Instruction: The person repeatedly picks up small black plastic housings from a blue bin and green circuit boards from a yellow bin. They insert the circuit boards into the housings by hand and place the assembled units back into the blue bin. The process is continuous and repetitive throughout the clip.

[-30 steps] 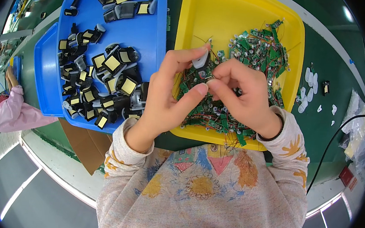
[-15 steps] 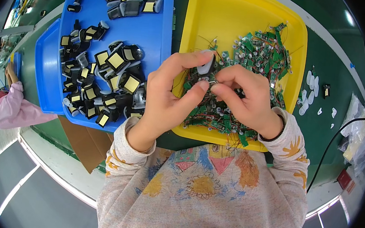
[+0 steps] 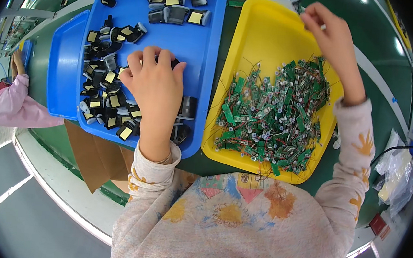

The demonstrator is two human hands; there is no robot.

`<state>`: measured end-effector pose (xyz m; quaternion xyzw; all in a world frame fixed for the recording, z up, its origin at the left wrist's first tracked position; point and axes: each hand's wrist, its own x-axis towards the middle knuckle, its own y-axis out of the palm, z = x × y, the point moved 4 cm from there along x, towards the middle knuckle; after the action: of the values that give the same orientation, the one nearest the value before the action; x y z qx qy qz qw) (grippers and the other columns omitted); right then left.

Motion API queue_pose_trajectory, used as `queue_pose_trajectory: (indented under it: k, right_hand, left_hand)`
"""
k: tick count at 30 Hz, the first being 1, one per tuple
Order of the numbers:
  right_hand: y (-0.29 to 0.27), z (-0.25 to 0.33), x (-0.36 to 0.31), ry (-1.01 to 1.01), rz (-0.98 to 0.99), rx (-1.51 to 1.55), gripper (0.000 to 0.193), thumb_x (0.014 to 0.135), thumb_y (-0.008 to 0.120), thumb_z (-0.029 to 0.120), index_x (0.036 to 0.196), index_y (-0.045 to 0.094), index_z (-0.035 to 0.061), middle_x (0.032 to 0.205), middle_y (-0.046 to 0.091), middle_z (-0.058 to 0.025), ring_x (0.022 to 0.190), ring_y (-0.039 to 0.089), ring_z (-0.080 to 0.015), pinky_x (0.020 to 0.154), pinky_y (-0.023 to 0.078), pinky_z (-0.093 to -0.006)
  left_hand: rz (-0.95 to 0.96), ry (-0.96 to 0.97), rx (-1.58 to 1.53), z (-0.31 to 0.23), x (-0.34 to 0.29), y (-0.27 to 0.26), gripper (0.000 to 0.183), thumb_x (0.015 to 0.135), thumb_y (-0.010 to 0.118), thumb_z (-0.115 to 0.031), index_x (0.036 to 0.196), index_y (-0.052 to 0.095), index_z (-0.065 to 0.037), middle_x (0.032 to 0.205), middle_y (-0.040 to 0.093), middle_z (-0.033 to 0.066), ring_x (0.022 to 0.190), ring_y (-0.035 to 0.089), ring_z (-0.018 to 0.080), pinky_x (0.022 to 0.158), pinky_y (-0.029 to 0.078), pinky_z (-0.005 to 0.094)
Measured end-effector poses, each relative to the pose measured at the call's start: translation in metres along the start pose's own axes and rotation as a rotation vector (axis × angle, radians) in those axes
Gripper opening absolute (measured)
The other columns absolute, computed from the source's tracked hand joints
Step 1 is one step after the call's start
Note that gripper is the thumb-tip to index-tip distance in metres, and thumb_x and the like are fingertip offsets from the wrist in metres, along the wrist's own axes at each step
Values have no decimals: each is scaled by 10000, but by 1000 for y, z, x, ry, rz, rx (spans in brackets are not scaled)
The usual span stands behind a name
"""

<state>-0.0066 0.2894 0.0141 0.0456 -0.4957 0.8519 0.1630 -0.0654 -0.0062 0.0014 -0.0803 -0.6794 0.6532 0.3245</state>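
My left hand (image 3: 154, 78) is over the blue tray (image 3: 194, 44), its curled fingers around a black plastic housing (image 3: 174, 63) that is mostly hidden under them. Around it lie many similar black housings with pale yellow pads (image 3: 114, 101) and grey rounded ends. My right hand (image 3: 326, 29) is raised past the far right corner of the yellow tray (image 3: 252, 27). Its thumb and index finger pinch a small grey-green piece (image 3: 297, 3), too small to identify. Below it, a heap of small green circuit boards (image 3: 271, 117) with thin wires fills the near part of the yellow tray.
A second blue tray (image 3: 66, 67) adjoins on the left, with a brown cardboard piece (image 3: 93, 158) below. Clear plastic bags (image 3: 395, 172) lie at the right beside a black cable (image 3: 391, 151). A person in a pink sleeve (image 3: 19, 103) sits far left.
My hands were together over the yellow tray, working on a grey-and-black housing. Now the left is over the blue tray and the right has moved up and right. The view has shifted slightly.
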Motion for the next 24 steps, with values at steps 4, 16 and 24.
queue_pose_trajectory:
  k: [4, 16, 24]
  right_hand:
    - [7, -49, 43, 49, -66, -434, 216, 755, 598, 177, 914, 568, 34, 773, 590, -137, 747, 567, -295, 681, 448, -352]
    - [9, 29, 14, -409, -122, -206, 166, 775, 597, 197, 843, 570, 48, 803, 605, -82, 778, 582, -241, 685, 446, -329]
    - [46, 54, 64, -98, -250, 383, 123, 747, 613, 122, 827, 601, 29, 737, 635, -83, 678, 618, -171, 640, 476, -275]
  left_hand:
    - [-10, -81, 54, 11, 2, 4, 315, 662, 691, -403, 755, 590, -120, 884, 562, 12, 911, 475, 246, 731, 319, 425]
    - [-278, -12, -72, 12, 5, -2, 173, 731, 640, -254, 802, 589, -105, 924, 595, 26, 921, 508, 249, 761, 360, 416]
    - [265, 512, -1624, -87, -3, -36, 223, 896, 452, -287, 950, 491, -74, 1299, 309, 157, 1220, 288, 289, 1008, 222, 402]
